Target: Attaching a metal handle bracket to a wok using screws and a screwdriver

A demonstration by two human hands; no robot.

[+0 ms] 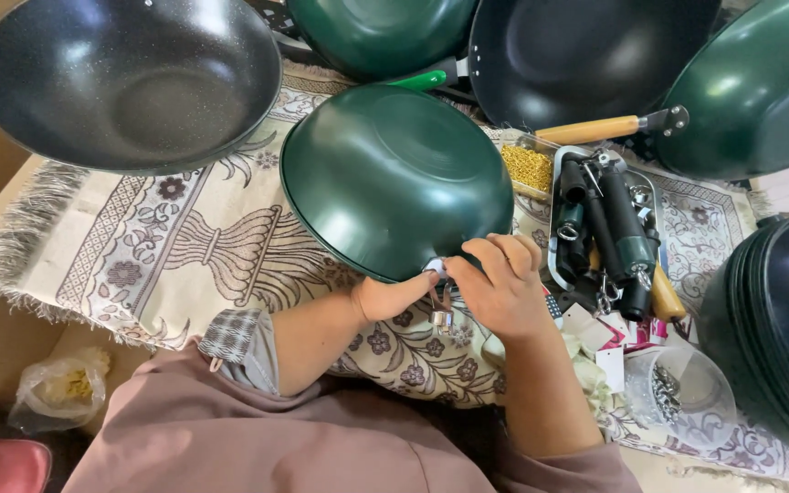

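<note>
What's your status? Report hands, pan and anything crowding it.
Left hand and right hand pinch small metal bracket at rim of upturned green pan. Handle tray close beside right hand.

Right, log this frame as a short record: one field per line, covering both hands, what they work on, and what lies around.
Surface: patterned fringed cloth
Central thing: green pan, upside down on the cloth
Left hand: at the pan's near rim, touching a small metal bracket
Right hand: fingers curled at the same bracket
Right of the hands: tray of dark handles, a wooden handle, tub of yellow pieces
Far left: dark speckled pan, open side up
Near right: clear tub of metal bits, stack of dark pans
</note>
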